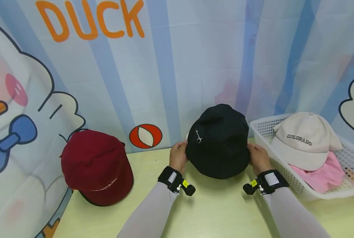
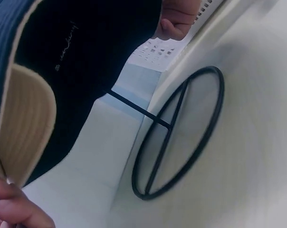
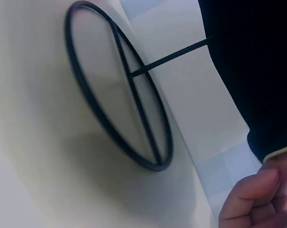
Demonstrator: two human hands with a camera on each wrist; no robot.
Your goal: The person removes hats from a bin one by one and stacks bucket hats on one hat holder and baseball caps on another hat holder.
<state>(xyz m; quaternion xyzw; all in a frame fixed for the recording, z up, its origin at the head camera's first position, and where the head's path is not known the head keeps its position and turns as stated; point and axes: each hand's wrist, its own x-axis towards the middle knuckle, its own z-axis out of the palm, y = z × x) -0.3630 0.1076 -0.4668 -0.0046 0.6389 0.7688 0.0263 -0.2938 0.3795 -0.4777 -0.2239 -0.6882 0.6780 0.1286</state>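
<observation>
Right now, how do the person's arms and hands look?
Pale grey fabric sleeves reach black wrist straps, each with a whitish patch, yellow label and small rounded black attachment. The left hand and right hand are bare.

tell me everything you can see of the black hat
The black hat looks like soft fabric, with a rounded crown and small white script on the side toward the left hand. The wrist views show a pale edge by the fingers. That hand and the right hand grip its opposite edges. It is held up above the table, between the red cap and the basket. A stand's thin rod runs up to it; their contact is hidden.
</observation>
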